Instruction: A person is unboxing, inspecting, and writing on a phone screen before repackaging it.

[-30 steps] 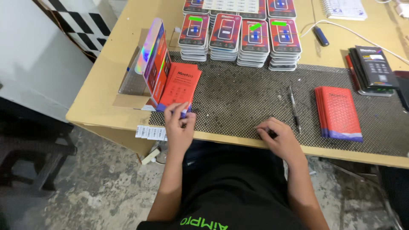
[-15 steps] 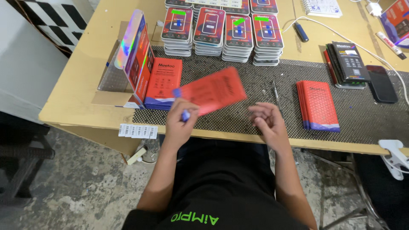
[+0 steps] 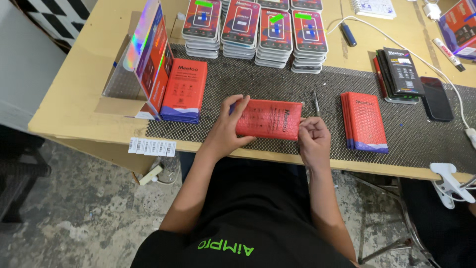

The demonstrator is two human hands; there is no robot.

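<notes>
On the dark mat (image 3: 258,82), near the table's front edge, a flat red packet (image 3: 268,119) is gripped at its ends by the left hand (image 3: 229,126) and the right hand (image 3: 313,139). The packet appears to be getting positioned; steady alignment is called for. Its underside is hidden.

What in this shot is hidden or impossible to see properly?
All in the head view:
- Red packet: underside hidden; ends covered by left hand and right hand.
- Phone-case stacks: top edge cuts them off.
- Black phone: dark screen, nothing readable.
</notes>
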